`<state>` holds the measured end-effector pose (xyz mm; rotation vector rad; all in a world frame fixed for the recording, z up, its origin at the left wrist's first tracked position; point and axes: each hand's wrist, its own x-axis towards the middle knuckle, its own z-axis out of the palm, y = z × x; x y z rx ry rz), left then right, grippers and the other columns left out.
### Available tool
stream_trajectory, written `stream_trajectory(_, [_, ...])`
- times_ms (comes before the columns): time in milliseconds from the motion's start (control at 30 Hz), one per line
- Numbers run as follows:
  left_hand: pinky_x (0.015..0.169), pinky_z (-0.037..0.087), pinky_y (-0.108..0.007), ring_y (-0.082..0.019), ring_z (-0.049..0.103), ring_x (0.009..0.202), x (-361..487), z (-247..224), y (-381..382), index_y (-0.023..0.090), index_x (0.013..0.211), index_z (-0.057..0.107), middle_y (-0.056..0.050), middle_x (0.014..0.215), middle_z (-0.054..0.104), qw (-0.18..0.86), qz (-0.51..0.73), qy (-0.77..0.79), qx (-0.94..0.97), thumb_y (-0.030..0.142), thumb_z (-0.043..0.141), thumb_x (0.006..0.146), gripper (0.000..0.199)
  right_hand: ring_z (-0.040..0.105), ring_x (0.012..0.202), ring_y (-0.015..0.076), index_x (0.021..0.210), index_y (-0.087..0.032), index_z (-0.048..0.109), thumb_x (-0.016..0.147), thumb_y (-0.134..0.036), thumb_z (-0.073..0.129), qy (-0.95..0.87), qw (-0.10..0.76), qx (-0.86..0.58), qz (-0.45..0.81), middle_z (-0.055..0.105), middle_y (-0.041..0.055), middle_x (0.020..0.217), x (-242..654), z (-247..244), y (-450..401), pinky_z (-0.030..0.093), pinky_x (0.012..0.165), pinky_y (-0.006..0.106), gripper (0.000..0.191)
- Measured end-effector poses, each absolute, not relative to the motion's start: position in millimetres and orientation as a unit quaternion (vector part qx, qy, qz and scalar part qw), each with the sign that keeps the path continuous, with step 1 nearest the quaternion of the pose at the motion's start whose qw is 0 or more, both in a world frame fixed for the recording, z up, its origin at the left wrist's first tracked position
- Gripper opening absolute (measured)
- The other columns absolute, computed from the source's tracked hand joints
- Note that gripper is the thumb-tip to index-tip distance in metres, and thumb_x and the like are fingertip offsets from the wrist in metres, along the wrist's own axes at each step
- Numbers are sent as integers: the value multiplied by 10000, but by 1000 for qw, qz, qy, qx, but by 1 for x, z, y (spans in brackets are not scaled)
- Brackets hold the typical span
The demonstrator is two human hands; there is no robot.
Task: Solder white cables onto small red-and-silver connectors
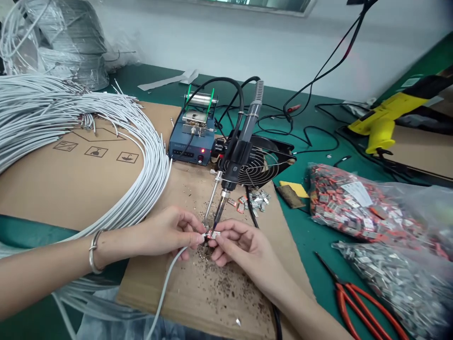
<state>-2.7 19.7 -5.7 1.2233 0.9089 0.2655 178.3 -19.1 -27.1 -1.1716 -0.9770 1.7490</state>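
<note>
Pinched in my left hand (159, 231) is the end of a light grey cable (164, 283), whose length hangs down toward the front. My right hand (244, 245) grips a small red and silver connector (215, 233) between thumb and fingers, close against the cable end. The tip of a mounted soldering iron (231, 170) comes down onto or just above the connector; contact is too small to tell. Beside the tip ends a thin metal solder feed tube (212, 196). Dark specks litter the cardboard sheet (184, 302) under both hands.
A blue solder feeder (191, 146) and black fan (262, 165) stand behind. Bundled cables (152, 189) lie left. On the right are a bag of red connectors (347, 203), a bag of metal parts (385, 274), red-handled scissors (348, 295), a yellow sponge (295, 189) and a yellow tool (385, 115).
</note>
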Motion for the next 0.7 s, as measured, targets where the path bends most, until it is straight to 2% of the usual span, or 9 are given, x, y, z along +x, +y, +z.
stream_trajectory(700, [464,364,-183,-68,505,453,-1,1,19,133,804,531,70,571,500,716,103,422,546,253,557,769,128,608,461,76,760,-132,616,664,-271,740,-378,406,-474,684,678,16,601,180,-25,-21,520,438,152,210])
